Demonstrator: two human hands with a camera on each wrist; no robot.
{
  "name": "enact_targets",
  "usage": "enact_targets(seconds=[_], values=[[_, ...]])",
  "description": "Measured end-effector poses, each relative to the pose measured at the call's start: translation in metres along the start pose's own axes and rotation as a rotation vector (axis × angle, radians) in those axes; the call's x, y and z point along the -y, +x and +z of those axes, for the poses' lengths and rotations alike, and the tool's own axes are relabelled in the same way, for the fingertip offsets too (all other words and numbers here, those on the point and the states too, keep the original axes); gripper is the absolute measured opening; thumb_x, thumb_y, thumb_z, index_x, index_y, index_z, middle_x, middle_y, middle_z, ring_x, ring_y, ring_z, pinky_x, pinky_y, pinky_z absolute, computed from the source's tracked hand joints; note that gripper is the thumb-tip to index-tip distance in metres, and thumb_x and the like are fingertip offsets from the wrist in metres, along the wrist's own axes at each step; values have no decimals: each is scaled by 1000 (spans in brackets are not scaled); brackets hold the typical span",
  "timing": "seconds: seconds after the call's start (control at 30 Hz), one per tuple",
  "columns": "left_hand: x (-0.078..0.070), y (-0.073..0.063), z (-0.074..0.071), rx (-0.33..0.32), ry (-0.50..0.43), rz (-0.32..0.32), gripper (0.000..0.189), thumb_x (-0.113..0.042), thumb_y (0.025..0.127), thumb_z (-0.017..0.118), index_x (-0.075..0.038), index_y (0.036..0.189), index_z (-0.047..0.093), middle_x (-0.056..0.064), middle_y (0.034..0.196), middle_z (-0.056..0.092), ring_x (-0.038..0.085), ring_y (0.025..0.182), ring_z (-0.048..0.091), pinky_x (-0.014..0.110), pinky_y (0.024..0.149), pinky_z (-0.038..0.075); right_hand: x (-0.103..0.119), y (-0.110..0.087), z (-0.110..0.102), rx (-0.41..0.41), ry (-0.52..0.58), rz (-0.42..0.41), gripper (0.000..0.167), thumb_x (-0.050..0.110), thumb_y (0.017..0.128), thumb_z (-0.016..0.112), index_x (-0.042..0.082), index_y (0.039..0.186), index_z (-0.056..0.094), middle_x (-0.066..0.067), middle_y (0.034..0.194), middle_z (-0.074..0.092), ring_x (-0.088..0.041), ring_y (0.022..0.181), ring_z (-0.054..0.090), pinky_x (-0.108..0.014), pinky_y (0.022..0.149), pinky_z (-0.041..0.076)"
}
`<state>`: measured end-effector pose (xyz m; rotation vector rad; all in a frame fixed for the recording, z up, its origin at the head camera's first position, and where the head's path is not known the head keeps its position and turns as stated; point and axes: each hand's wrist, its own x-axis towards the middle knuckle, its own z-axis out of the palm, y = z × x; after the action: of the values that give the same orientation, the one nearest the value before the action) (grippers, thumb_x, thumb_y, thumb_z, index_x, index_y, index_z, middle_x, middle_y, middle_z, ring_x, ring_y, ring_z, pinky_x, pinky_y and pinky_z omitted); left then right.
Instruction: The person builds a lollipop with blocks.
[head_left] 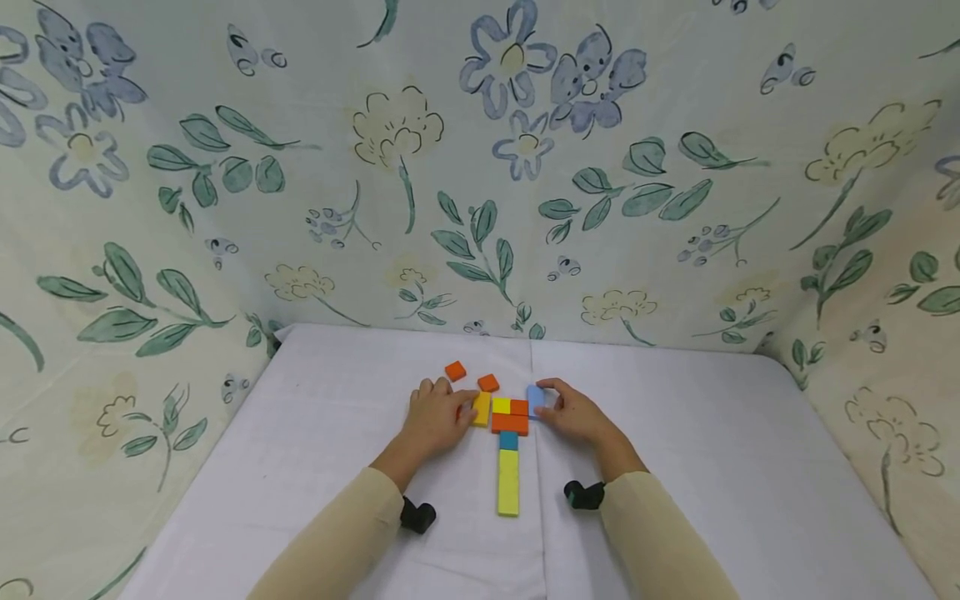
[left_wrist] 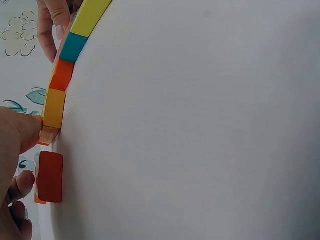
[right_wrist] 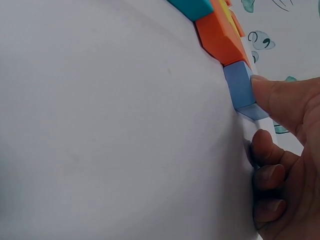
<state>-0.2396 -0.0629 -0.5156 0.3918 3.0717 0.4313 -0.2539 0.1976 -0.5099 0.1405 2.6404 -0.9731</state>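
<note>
My left hand point(head_left: 438, 418) pinches an amber rectangular block point(head_left: 482, 410) between thumb and forefinger. On the other side, my right hand point(head_left: 576, 412) pinches a light blue block point(head_left: 536, 401) with its thumb at the near end and forefinger at the far end. Between them lie a small yellow block point(head_left: 501, 406) and a small orange block point(head_left: 519, 407), side by side above an orange rectangular block point(head_left: 510, 425). Below that, a teal block point(head_left: 508, 441) leads to a long yellow block point(head_left: 508, 483). In the right wrist view the blue block point(right_wrist: 241, 85) meets the orange block's corner.
Two loose orange blocks, one point(head_left: 455, 371) farther left and one point(head_left: 488, 382) nearer the arrangement, lie behind it. A red-orange block point(left_wrist: 50, 176) sits by my left fingers, mostly hidden in the head view. A white cloth point(head_left: 337, 417) covers the table; a floral curtain point(head_left: 480, 208) hangs behind.
</note>
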Motion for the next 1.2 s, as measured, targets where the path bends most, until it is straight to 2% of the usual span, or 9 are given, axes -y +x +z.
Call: enact_targets(seconds=[0.23, 0.5, 0.77, 1.03, 1.2], values=[[-3, 11, -1, 8, 13, -41, 43, -48, 98, 64, -36, 139, 64, 6, 110, 55, 24, 101, 41, 38, 83, 34, 0, 0, 1, 0, 0, -1, 56, 36, 94, 70, 31, 146, 50, -9, 93, 54, -23, 84, 53, -32, 68, 42], [-5, 18, 1, 0, 50, -57, 44, -50, 98, 63, -37, 140, 62, 8, 119, 58, 26, 106, 43, 40, 89, 38, -2, 1, 1, 0, -4, 0, 56, 36, 94, 70, 31, 146, 50, -9, 94, 54, -23, 85, 53, -32, 69, 43], [-6, 20, 1, 10, 55, -63, 45, -51, 98, 63, -37, 141, 62, 8, 121, 58, 26, 107, 44, 41, 89, 38, -2, 1, 1, 0, 1, -6, 56, 35, 94, 70, 31, 147, 50, -9, 94, 54, -23, 85, 53, -32, 68, 42], [-8, 20, 2, 23, 67, -53, 46, -52, 98, 62, -37, 142, 61, 8, 129, 58, 26, 112, 45, 42, 91, 39, -3, 2, 2, -7, -12, -4, 56, 37, 95, 70, 33, 147, 50, -9, 94, 54, -23, 84, 52, -32, 68, 42], [-7, 21, 4, 19, 78, -51, 46, -53, 98, 61, -38, 142, 60, 7, 127, 58, 26, 110, 44, 41, 91, 39, -4, 2, 3, -6, -15, -7, 57, 38, 94, 70, 34, 147, 49, -9, 94, 53, -23, 85, 52, -33, 68, 41]])
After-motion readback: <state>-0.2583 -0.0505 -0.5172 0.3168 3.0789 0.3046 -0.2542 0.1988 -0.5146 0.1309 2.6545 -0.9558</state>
